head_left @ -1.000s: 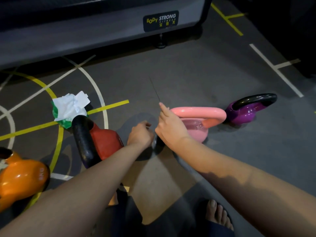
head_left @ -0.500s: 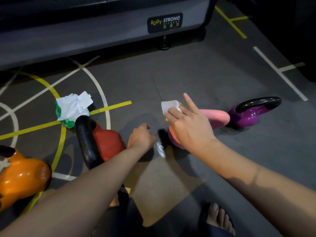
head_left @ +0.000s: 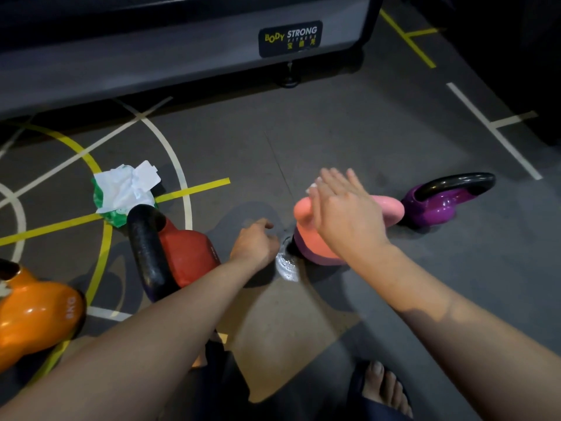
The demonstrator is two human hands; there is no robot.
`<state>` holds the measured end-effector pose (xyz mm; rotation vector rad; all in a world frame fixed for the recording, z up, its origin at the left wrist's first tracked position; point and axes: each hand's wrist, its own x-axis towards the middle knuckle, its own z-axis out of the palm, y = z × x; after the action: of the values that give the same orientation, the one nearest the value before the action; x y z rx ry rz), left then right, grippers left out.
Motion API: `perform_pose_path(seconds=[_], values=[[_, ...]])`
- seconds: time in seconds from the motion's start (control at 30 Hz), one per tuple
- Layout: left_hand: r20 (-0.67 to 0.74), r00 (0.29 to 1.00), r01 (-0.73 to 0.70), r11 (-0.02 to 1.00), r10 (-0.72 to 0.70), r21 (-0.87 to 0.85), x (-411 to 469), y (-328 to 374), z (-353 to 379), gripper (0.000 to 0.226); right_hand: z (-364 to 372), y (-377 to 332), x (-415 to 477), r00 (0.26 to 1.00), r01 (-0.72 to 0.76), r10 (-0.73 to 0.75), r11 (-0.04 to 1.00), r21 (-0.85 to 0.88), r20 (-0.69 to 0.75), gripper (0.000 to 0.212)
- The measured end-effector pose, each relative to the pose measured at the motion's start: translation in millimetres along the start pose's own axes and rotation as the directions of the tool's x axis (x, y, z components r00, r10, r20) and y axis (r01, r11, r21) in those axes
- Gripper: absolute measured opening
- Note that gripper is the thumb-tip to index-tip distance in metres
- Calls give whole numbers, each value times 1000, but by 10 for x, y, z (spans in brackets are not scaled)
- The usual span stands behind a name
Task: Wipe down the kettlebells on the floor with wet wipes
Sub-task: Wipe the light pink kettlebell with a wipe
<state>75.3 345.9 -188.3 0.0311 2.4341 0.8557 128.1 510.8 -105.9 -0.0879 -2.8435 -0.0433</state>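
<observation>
Flat-fingered right hand (head_left: pixel 346 217) presses wipe (head_left: pixel 312 187) on pink kettlebell (head_left: pixel 305 229); advise firm overlapping strokes, handle then body; left hand (head_left: pixel 255 243) curled, grip cannot be told.

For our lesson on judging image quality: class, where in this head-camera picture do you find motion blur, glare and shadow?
Head view: the right hand is smeared by motion blur over the pink kettlebell; glare spots sit on the orange kettlebell and purple kettlebell; arm shadows fall across the floor; the upper right corner is dark.
</observation>
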Motion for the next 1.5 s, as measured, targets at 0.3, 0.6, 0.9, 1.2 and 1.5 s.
perform_pose_path(seconds=[0.3, 0.6, 0.9, 1.2, 1.5], values=[[204, 941, -245, 959, 270, -141, -149, 134, 277, 36, 46, -586, 109, 690, 679, -374, 632, -374, 620, 38], [116, 963, -155, 854, 242, -497, -138, 162, 382, 46, -272, -156, 138, 822, 480, -402, 870, -111, 403, 31], [144, 964, -136, 878, 224, -459, -66, 131, 455, 30, 51, -195, 52, 756, 630, -582, 771, -93, 298, 9], [41, 986, -89, 718, 162, -690, -31, 48, 402, 36, 26, 476, -87, 875, 482, -454, 849, 215, -169, 32], [78, 977, -102, 756, 199, -647, -19, 114, 334, 24, 151, 135, 119, 852, 520, -523, 851, 73, 34, 15]])
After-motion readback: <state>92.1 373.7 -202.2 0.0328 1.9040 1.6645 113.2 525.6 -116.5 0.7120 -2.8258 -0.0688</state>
